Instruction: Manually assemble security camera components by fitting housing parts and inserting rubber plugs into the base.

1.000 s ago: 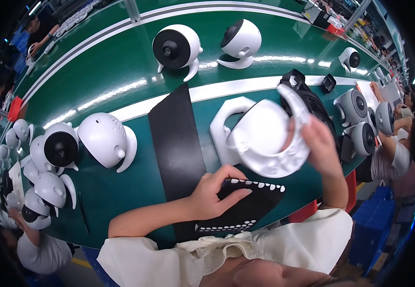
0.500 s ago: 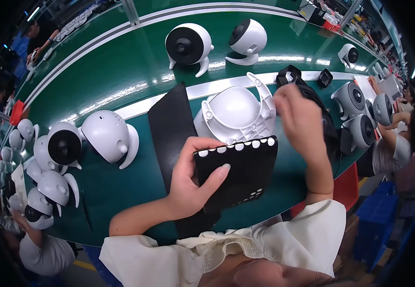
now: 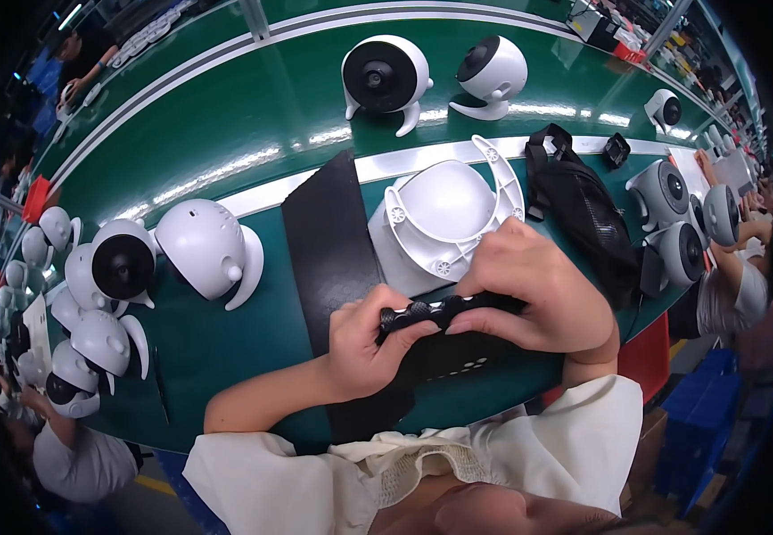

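A black sheet with round black pads [image 3: 419, 313] and white round spots along its edge is between my two hands, bent over at that edge. My left hand [image 3: 361, 343] is closed on the sheet's left end, thumb on the near side. My right hand [image 3: 547, 299] is closed on the right part of the same edge, its thumb pressed near the middle. Just beyond my hands, a white plastic housing with a curved stand [image 3: 444, 201] lies with its underside up. It rests on a pale block [image 3: 394, 260]. My right knuckles cover part of the stand.
A dark mat [image 3: 328, 223] lies left of the housing, and a black pouch [image 3: 578, 205] on its right. Round white devices [image 3: 197, 245] stand on the left. Two more [image 3: 386, 76] stand on the green bench behind. Grey-white ones [image 3: 658, 192] sit at right, near other people.
My right hand has come down from beside the stand onto the sheet's edge. The sheet has tilted and bent, and its edge now faces up. The view has shifted slightly.
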